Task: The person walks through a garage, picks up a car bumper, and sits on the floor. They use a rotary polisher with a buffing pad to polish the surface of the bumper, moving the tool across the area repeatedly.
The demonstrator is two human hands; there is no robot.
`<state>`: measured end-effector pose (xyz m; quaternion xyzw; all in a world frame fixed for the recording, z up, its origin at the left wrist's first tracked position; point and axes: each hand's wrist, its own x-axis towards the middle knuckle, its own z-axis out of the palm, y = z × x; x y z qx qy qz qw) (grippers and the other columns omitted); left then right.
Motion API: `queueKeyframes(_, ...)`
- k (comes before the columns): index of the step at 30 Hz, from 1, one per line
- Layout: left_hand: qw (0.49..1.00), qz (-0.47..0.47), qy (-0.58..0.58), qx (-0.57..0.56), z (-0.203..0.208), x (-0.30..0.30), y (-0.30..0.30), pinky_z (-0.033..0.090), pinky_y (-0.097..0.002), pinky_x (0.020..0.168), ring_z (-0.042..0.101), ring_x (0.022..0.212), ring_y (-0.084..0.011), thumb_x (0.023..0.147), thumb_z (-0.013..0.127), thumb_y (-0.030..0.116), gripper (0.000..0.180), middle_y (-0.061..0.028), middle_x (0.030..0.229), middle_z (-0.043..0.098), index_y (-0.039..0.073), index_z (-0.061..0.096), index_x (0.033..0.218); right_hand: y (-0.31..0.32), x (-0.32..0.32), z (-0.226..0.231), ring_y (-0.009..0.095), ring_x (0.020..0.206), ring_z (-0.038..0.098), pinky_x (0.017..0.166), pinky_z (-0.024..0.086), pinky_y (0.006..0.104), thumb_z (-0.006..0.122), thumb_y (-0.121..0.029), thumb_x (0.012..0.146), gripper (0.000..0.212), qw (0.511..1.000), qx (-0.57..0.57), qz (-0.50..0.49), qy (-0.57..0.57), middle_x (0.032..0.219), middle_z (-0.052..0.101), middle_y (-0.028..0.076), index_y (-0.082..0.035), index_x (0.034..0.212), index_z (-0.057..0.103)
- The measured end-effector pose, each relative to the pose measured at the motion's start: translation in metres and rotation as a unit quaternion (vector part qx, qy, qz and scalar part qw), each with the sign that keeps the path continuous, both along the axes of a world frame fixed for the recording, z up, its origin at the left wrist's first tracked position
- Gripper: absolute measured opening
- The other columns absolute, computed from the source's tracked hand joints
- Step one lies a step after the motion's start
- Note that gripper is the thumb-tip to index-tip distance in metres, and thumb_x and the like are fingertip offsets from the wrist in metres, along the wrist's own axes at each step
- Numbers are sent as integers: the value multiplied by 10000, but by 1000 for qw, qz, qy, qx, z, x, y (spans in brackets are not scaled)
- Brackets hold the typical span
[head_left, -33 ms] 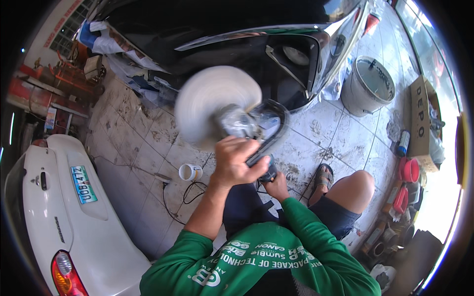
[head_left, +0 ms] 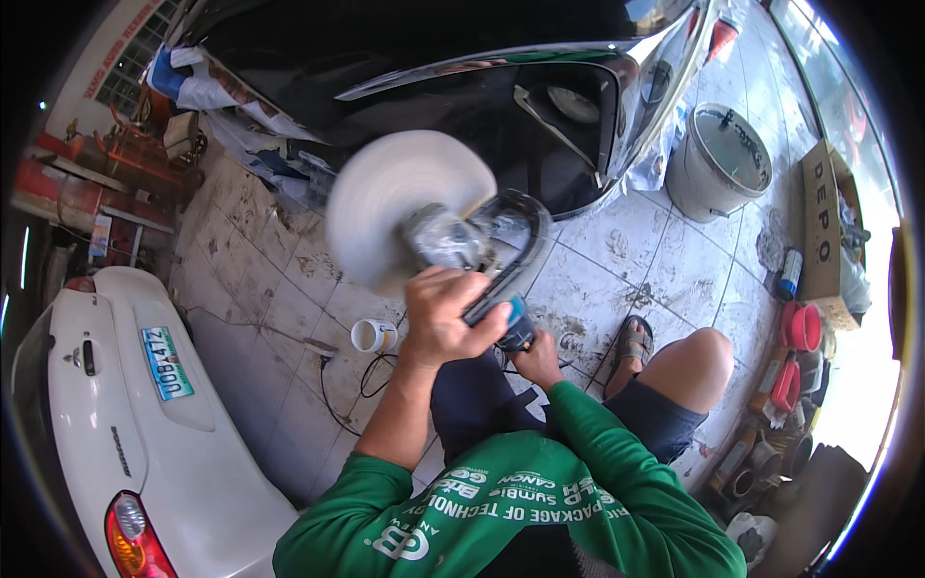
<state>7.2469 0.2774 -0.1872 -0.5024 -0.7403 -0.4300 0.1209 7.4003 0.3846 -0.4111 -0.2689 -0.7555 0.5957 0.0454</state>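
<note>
My left hand is closed around the front handle of a power polisher, whose head looks wrapped in clear plastic. My right hand grips the rear of the polisher's body, partly hidden behind it. The wide white polishing pad is smeared by spinning. It lies over the lower part of a glossy black car bumper; whether it touches the surface I cannot tell. A power cord curls on the floor below my left forearm.
A white tub stands on the dirty tiled floor, left of my forearm. A large bucket of cloudy liquid is at the right, near a cardboard box. The rear of a white car fills the lower left. Masking sheets edge the black car.
The polisher has shifted slightly to the left, and both my hands have moved with it. Its pad is blurred in both frames.
</note>
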Motion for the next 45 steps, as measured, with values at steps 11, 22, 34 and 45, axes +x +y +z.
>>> queueKeyframes(11, 996, -46, 41, -57, -13, 5, 54, 503, -410, 600, 671, 566, -290, 803, 852, 319, 306, -62, 618, 639, 100, 639, 792, 2, -1, -24, 236, 1023, 749, 906, 596, 444, 887, -110, 852, 356, 992, -118, 12, 40, 1094, 798, 129, -20, 1166, 745)
queueKeyframes(22, 994, -43, 84, -49, 10, 6, 86, 494, -408, 593, 658, 539, -279, 823, 833, 311, 276, -63, 553, 604, 116, 640, 793, 19, -6, 26, 268, 1268, 687, 1077, 541, 437, 937, -130, 858, 603, 985, -139, 23, 102, 1344, 744, 121, -23, 1387, 669)
queueKeyframes(34, 991, 0, 124, -59, 33, 9, 100, 441, -379, 534, 591, 488, -257, 781, 852, 269, 306, -23, 540, 557, 114, 592, 730, 26, -18, 40, 229, 1058, 782, 918, 600, 408, 886, -146, 893, 404, 982, -137, 24, 130, 1114, 819, 118, -10, 1248, 747)
queueKeyframes(45, 992, -36, 123, 6, 47, 7, 95, 393, -370, 529, 543, 489, -224, 746, 865, 243, 261, 4, 567, 536, 114, 639, 750, 36, -28, 29, 275, 1310, 623, 1111, 516, 438, 789, -125, 976, 511, 978, -112, 31, 174, 1402, 669, 136, -19, 1448, 624)
